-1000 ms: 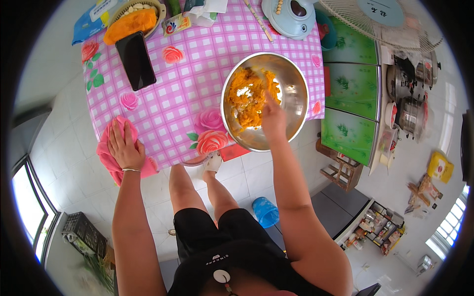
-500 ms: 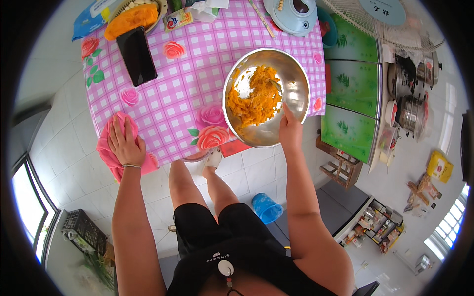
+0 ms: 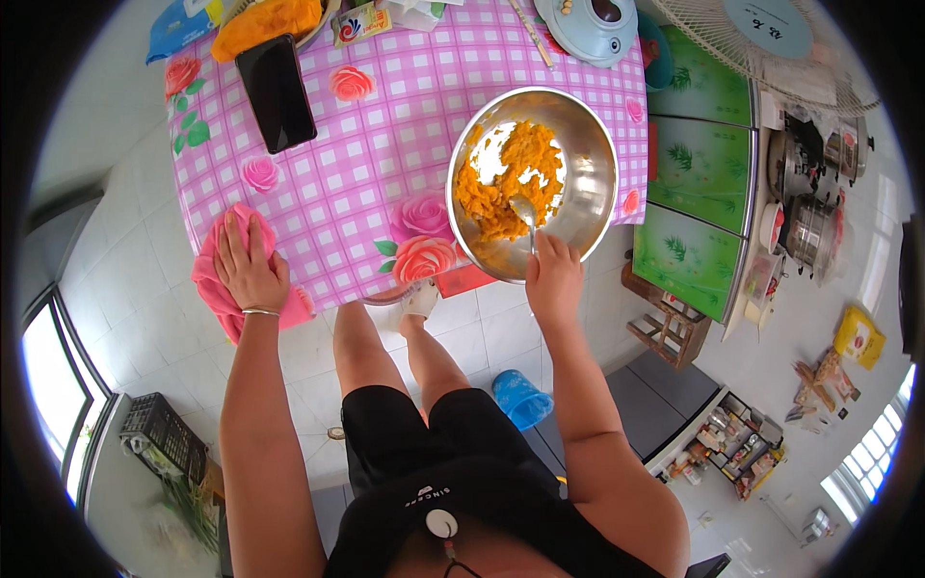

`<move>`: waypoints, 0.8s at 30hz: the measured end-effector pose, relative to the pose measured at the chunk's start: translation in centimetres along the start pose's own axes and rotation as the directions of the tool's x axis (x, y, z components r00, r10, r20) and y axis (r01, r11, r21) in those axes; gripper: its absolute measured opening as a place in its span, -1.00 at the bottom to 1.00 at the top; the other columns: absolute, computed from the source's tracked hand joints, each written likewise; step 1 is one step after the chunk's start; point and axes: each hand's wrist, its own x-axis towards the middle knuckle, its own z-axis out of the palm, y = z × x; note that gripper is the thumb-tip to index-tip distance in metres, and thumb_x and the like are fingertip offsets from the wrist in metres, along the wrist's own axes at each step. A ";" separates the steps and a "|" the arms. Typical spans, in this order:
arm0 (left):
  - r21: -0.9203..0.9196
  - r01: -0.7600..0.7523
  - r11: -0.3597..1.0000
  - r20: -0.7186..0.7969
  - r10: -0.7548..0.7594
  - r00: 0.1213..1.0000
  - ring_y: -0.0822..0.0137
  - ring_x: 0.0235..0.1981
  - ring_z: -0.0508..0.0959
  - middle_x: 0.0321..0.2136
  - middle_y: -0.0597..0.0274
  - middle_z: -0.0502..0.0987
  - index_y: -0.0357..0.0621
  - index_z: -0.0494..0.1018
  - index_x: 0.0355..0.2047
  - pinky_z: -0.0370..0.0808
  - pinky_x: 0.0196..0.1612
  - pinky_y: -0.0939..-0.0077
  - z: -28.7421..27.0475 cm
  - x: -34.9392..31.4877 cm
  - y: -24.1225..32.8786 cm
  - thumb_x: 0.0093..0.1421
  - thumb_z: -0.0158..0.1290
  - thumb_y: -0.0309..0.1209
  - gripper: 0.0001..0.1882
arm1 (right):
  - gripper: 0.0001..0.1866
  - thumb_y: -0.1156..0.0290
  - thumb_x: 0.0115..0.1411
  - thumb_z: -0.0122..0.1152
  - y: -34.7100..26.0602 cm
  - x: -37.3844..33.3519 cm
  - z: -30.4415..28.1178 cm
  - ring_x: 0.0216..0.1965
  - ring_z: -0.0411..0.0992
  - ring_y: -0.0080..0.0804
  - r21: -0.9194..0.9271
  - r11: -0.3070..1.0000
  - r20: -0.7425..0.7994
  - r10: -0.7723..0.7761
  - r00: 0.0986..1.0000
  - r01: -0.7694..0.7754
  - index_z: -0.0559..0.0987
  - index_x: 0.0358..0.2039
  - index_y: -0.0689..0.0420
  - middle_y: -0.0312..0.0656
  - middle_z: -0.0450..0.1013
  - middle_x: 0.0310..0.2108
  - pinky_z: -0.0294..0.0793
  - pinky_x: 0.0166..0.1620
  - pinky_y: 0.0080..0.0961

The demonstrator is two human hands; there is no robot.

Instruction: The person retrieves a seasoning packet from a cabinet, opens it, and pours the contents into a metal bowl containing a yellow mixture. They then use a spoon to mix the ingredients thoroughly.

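Note:
My right hand (image 3: 556,279) is closed on the handle of a metal spoon (image 3: 524,208), over the near rim of a large steel bowl (image 3: 590,183). The spoon's head rests in soft orange mash (image 3: 496,204), which looks like cooked pumpkin and is spread over the left and middle of the bowl's bottom. My left hand (image 3: 252,272) lies flat with its fingers out on a crumpled pink cloth (image 3: 217,297) at the table's near left corner. Part of the cloth hangs past the edge.
A black phone (image 3: 277,94) lies on the checked tablecloth (image 3: 376,164). Behind it are an orange pumpkin piece (image 3: 265,29) and a small packet (image 3: 361,24). A light-blue appliance (image 3: 590,29) stands at the far right, near a green fridge (image 3: 689,173). A blue bin (image 3: 522,400) is below the table.
My right hand has moved left and nearer to me along the bowl's rim, bringing the spoon through the mash. The mash has shifted and spread. My left hand stays on the cloth.

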 end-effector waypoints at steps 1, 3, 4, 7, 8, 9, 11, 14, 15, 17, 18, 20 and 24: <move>-0.001 -0.002 1.000 -0.004 0.002 1.000 0.03 0.24 0.08 0.24 0.07 0.05 0.00 0.21 0.17 0.04 0.21 0.07 0.0 0.0 0.0 -0.03 -0.01 -0.33 -0.34 | -0.52 0.40 0.09 0.08 -0.4 1.1 -0.3 0.03 0.29 -0.09 0.008 0.997 -0.050 -0.081 0.995 0.082 0.36 0.08 0.11 -0.08 0.38 -0.06 0.25 0.01 -0.09; 0.005 0.002 1.000 0.000 -0.002 1.000 0.03 0.24 0.08 0.24 0.07 0.05 0.00 0.21 0.17 0.04 0.21 0.07 0.1 0.0 0.1 -0.03 -0.01 -0.33 -0.34 | -0.53 0.36 0.10 0.10 -1.5 3.5 -0.5 0.15 0.19 -0.10 0.013 0.972 -0.154 -0.230 0.961 0.234 0.37 0.06 0.15 -0.08 0.34 0.04 0.08 0.17 -0.04; 0.007 0.002 1.000 0.002 -0.002 1.000 0.03 0.24 0.08 0.24 0.07 0.05 0.00 0.21 0.17 0.04 0.21 0.07 0.1 0.0 0.1 -0.03 -0.01 -0.33 -0.34 | -0.52 0.32 0.11 0.10 -1.6 4.5 0.5 0.17 0.16 -0.11 -0.027 0.964 -0.134 -0.264 0.955 0.263 0.37 0.05 0.18 -0.07 0.32 0.06 0.02 0.19 -0.03; -0.023 -0.011 1.000 -0.028 0.010 1.000 0.03 0.24 0.08 0.25 0.08 0.05 -0.01 0.21 0.17 0.04 0.20 0.07 0.2 0.1 0.0 -0.03 -0.02 -0.34 -0.34 | -0.49 0.23 0.13 0.09 -1.3 5.8 3.4 0.21 0.12 -0.12 -0.123 0.940 -0.072 -0.330 0.941 0.319 0.37 0.04 0.24 -0.05 0.28 0.10 -0.12 0.26 -0.02; -0.021 -0.007 1.000 -0.020 0.007 1.000 0.04 0.24 0.09 0.25 0.08 0.05 -0.01 0.21 0.17 0.04 0.20 0.07 0.2 0.1 0.0 -0.03 -0.02 -0.34 -0.34 | -0.48 0.21 0.13 0.08 -1.4 5.9 3.8 0.21 0.12 -0.12 -0.139 0.938 -0.053 -0.326 0.944 0.316 0.36 0.04 0.25 -0.06 0.27 0.10 -0.14 0.26 -0.01; -0.019 -0.005 1.000 -0.012 0.005 1.000 0.04 0.24 0.09 0.25 0.08 0.05 -0.01 0.22 0.17 0.04 0.20 0.07 0.0 0.2 0.1 -0.03 -0.02 -0.34 -0.34 | -0.47 0.18 0.14 0.07 -1.5 6.0 4.0 0.21 0.12 -0.13 -0.155 0.937 -0.035 -0.321 0.946 0.313 0.36 0.04 0.26 -0.06 0.27 0.10 -0.17 0.27 0.00; -0.012 0.000 1.000 -0.005 0.000 1.000 0.05 0.24 0.09 0.25 0.09 0.05 -0.02 0.22 0.16 0.05 0.20 0.08 0.0 0.2 0.2 -0.03 -0.02 -0.34 -0.34 | -0.48 0.20 0.14 0.07 -1.5 5.8 4.2 0.21 0.11 -0.12 -0.140 0.941 -0.043 -0.316 0.948 0.307 0.36 0.04 0.26 -0.05 0.26 0.11 -0.17 0.27 0.00; -0.001 0.005 1.000 -0.005 -0.005 1.000 0.05 0.24 0.09 0.25 0.10 0.05 -0.03 0.23 0.16 0.05 0.20 0.08 0.0 0.1 0.1 -0.03 -0.02 -0.33 -0.35 | -0.49 0.22 0.14 0.06 -1.6 5.8 4.3 0.21 0.12 -0.12 -0.113 0.946 -0.051 -0.310 0.949 0.303 0.36 0.05 0.24 -0.05 0.24 0.13 -0.17 0.27 0.00; 0.001 0.005 1.000 -0.005 -0.005 1.000 0.05 0.24 0.09 0.25 0.10 0.05 -0.03 0.23 0.16 0.05 0.20 0.08 0.0 0.1 0.1 -0.03 -0.02 -0.33 -0.35 | -0.50 0.23 0.15 0.06 -1.6 5.8 4.3 0.21 0.12 -0.12 -0.104 0.948 -0.052 -0.307 0.950 0.301 0.36 0.05 0.24 -0.05 0.24 0.13 -0.17 0.27 0.00; 0.003 0.005 1.000 -0.005 -0.005 1.000 0.05 0.24 0.08 0.25 0.10 0.05 -0.03 0.23 0.15 0.05 0.20 0.08 0.0 0.1 0.1 -0.03 -0.02 -0.33 -0.35 | -0.52 0.25 0.15 0.05 -1.8 5.7 3.8 0.21 0.12 -0.12 -0.076 0.955 -0.080 -0.293 0.953 0.287 0.36 0.06 0.20 -0.08 0.24 0.14 -0.17 0.27 0.00; 0.003 0.005 1.000 -0.005 -0.005 1.000 0.05 0.24 0.08 0.25 0.09 0.05 -0.03 0.23 0.16 0.05 0.20 0.08 0.0 0.1 0.1 -0.03 -0.02 -0.33 -0.35 | -0.52 0.26 0.16 0.04 -1.8 5.6 3.7 0.21 0.13 -0.12 -0.061 0.958 -0.093 -0.285 0.954 0.280 0.36 0.06 0.18 -0.09 0.23 0.14 -0.18 0.27 0.00; -0.002 0.001 1.000 -0.008 -0.001 1.000 0.05 0.25 0.08 0.25 0.09 0.05 -0.03 0.22 0.16 0.05 0.20 0.07 -0.1 0.1 0.1 -0.04 -0.02 -0.33 -0.34 | -0.54 0.29 0.16 0.04 -1.6 5.5 3.6 0.21 0.13 -0.11 -0.029 0.963 -0.077 -0.269 0.960 0.268 0.35 0.08 0.15 -0.12 0.23 0.16 -0.17 0.27 0.00; -0.008 -0.004 1.000 -0.008 0.004 1.000 0.04 0.25 0.07 0.25 0.08 0.05 -0.03 0.22 0.16 0.05 0.20 0.06 -0.1 0.2 0.2 -0.04 -0.02 -0.34 -0.34 | -0.59 0.39 0.21 -0.04 -0.8 5.2 3.2 0.19 0.16 -0.10 0.092 0.971 -0.079 -0.215 0.973 0.222 0.35 0.09 0.10 -0.16 0.26 0.14 -0.10 0.26 -0.07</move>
